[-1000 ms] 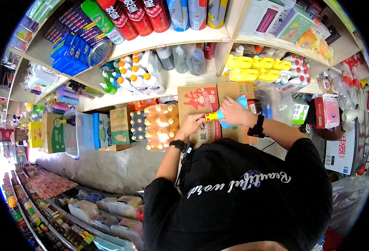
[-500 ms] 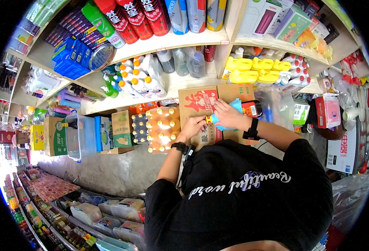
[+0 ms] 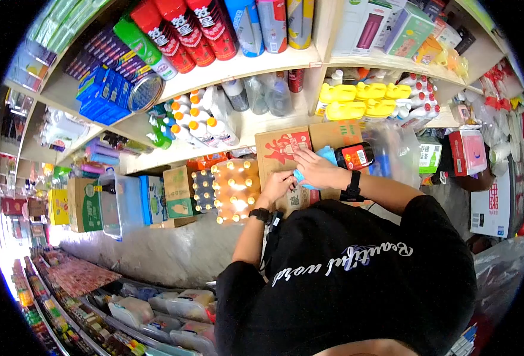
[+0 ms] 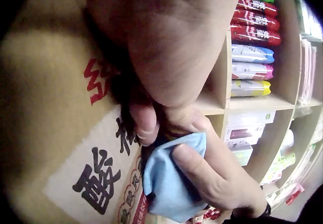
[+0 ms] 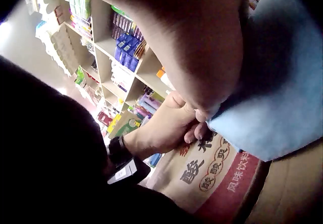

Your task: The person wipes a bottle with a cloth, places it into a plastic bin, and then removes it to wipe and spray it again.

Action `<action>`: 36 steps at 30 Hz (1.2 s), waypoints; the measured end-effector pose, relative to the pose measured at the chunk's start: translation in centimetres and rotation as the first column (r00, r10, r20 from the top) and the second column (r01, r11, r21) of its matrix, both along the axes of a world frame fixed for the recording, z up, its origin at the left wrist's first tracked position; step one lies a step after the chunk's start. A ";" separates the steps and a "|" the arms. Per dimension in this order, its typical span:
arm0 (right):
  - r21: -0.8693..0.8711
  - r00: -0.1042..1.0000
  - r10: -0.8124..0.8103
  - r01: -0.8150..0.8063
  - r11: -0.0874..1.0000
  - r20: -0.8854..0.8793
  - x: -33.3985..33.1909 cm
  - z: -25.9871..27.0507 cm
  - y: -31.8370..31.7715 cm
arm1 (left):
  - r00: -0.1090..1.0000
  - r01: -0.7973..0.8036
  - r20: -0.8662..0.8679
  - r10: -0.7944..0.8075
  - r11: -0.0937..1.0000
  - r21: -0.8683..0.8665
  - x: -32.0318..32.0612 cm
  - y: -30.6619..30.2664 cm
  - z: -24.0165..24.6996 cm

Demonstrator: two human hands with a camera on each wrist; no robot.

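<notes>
A dark bottle (image 3: 357,156) with a red and white label lies across cardboard boxes, its body showing beyond my right wrist. My left hand (image 3: 278,185) pinches it at the neck end, with thumb and fingertips curled close together in the left wrist view. A light blue cloth (image 4: 174,186) is wrapped over the neck. My right hand (image 3: 321,171) grips this cloth around the bottle, its thumb on top of the fabric. Both hands meet at the cloth's left edge. The neck itself is mostly hidden by cloth and fingers.
Beneath the hands are cardboard boxes (image 3: 282,151) with red print. A pack of orange-brown bottles (image 3: 236,190) stands left of them. Behind are shelves holding yellow jugs (image 3: 348,111) and spray cans (image 3: 214,29). A clear plastic bag (image 3: 392,154) lies to the right.
My right hand has slid left with the cloth towards my left hand, covering the yellow neck that showed between them. More of the bottle's dark body and label now shows at the right.
</notes>
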State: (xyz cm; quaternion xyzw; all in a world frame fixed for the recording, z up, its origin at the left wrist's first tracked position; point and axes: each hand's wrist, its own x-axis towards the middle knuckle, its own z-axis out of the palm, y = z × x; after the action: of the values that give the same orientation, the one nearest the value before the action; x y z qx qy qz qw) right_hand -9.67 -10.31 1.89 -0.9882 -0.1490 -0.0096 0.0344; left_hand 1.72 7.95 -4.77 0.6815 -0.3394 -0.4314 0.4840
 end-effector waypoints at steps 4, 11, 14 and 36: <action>0.078 1.000 -0.017 0.016 0.997 0.008 -0.8 0.5 -0.5 | 1.000 -0.022 -0.013 0.022 1.000 0.004 -0.3 -0.1 0.5; 0.178 0.997 -0.041 0.053 0.983 -0.068 -3.4 1.6 -1.1 | 0.998 -0.017 -0.068 0.016 1.000 -0.008 -0.3 -0.1 -0.8; 0.347 0.985 -0.046 0.102 0.932 -0.166 -4.3 3.4 -2.5 | 0.994 -0.034 -0.106 0.034 0.999 0.009 -0.4 0.0 -0.5; 0.072 0.859 -0.473 -0.494 -0.867 0.198 -20.8 0.8 -12.5 | 0.817 0.349 -0.522 -0.246 0.931 0.107 2.4 -4.4 5.0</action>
State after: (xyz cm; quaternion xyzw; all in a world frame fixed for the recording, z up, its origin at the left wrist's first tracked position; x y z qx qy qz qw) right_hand -30.45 -22.79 2.69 -0.0110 -0.0944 -0.3890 0.9163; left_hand 4.08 3.58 0.19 0.5292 -0.2607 -0.6948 0.4114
